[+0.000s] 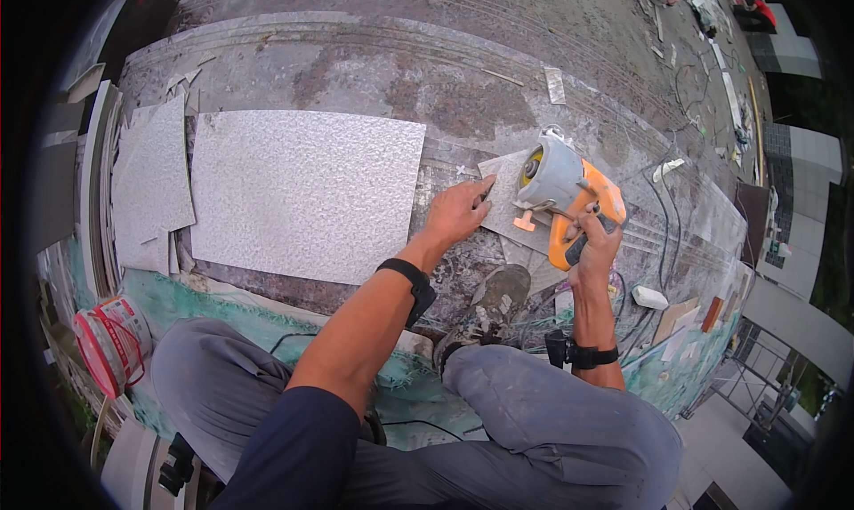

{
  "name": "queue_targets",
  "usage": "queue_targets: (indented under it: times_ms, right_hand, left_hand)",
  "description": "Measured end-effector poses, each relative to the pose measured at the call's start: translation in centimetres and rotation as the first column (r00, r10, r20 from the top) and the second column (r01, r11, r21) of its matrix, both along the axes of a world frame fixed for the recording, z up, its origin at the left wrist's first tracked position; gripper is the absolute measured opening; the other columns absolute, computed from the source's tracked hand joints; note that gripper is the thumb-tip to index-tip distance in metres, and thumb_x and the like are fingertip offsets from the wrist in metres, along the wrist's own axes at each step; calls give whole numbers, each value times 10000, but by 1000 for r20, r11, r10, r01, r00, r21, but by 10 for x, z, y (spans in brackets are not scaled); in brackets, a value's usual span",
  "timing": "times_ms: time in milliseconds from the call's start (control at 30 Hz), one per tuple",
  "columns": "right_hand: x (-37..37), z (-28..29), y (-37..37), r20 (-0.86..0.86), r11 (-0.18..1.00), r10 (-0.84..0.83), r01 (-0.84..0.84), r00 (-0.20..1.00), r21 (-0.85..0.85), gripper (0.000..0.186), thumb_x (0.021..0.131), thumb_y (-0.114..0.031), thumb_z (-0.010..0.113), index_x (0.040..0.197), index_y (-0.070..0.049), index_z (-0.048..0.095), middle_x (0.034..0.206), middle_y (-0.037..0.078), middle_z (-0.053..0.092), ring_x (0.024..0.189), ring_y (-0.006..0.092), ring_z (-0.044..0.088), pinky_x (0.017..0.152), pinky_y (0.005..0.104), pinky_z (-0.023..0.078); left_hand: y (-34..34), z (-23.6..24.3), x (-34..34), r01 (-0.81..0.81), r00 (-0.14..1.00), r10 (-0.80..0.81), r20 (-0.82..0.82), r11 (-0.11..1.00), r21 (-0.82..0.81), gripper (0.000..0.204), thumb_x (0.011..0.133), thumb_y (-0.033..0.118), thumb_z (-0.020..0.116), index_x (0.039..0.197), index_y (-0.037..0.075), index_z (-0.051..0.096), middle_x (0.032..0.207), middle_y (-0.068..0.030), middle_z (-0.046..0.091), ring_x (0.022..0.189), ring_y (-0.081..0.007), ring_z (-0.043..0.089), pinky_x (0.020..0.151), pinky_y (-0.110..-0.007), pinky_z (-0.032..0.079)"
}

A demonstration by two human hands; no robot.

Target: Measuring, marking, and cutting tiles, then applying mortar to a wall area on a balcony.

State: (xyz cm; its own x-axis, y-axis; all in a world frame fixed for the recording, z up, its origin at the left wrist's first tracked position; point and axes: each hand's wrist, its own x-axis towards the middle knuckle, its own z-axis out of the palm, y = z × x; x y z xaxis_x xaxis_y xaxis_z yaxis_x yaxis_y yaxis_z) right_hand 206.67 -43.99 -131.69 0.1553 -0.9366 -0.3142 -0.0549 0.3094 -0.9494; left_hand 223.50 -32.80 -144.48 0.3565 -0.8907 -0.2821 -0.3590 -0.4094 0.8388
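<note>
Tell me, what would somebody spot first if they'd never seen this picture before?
Probably the orange and grey power tool right of the middle, its handle gripped by the right hand. Next, the eye might land on the big, pale, speckled sheet lying flat left of the middle. Then there's the bright red and white bucket near the lower left edge, beside the person's grey trouser leg.
</note>
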Motion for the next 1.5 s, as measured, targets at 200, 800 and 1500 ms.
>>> queue_targets:
  times_ms: [200,800,1500]
  right_hand:
    - [-1,-3,0,5,1000,6,-6,1000,-2,186,794,25,594,972,-10,556,726,40,562,533,125,538,496,258,452]
    - [0,-5,3,-8,1000,-8,8,1000,8,190,798,41,575,982,2,556,737,49,560,534,136,539,497,272,451]
    - [-2,-12,5,-18,1000,-5,5,1000,0,152,815,29,576,964,4,560,729,47,563,537,132,537,503,270,448]
  left_hand:
    - [0,-3,0,11,1000,-11,16,1000,-3,504,861,254,636,1359,209,566,881,-93,630,795,-283,622,704,-399,491]
    - [3,-4,0,17,999,-16,47,1000,-16,500,866,259,629,1359,207,562,889,-95,629,819,-293,625,713,-407,499]
    - [3,4,4,47,999,-47,-1,999,19,515,861,227,599,1369,165,543,960,-122,643,907,-316,631,783,-430,507]
